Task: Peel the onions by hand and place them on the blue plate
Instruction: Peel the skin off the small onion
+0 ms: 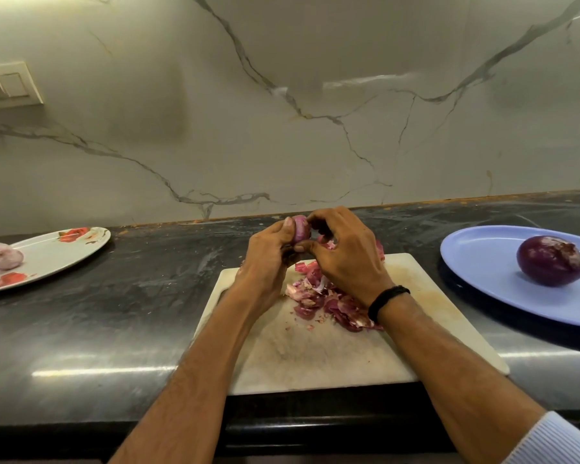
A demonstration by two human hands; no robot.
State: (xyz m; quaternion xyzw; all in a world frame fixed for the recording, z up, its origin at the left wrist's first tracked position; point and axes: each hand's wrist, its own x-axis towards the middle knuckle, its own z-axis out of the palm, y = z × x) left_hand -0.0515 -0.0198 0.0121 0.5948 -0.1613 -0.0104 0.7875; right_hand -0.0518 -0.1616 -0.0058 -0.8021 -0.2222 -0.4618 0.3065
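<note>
A small pinkish onion [301,229] is held above the far edge of the white cutting board [302,349]. My left hand [268,252] grips it from the left, thumb on top. My right hand [344,252] curls over it from the right, fingertips pinching at its skin. A pile of red onion peels [325,303] lies on the board under my right wrist. The blue plate [482,262] at the right holds one dark purple peeled onion [551,260]. A white floral plate [57,252] at the far left carries unpeeled pale onions [2,257].
The dark stone counter [131,296] runs from left to right, with a marble wall [282,112] behind it. A switch plate [7,85] sits on the wall at the upper left. The counter's front edge is close to my body.
</note>
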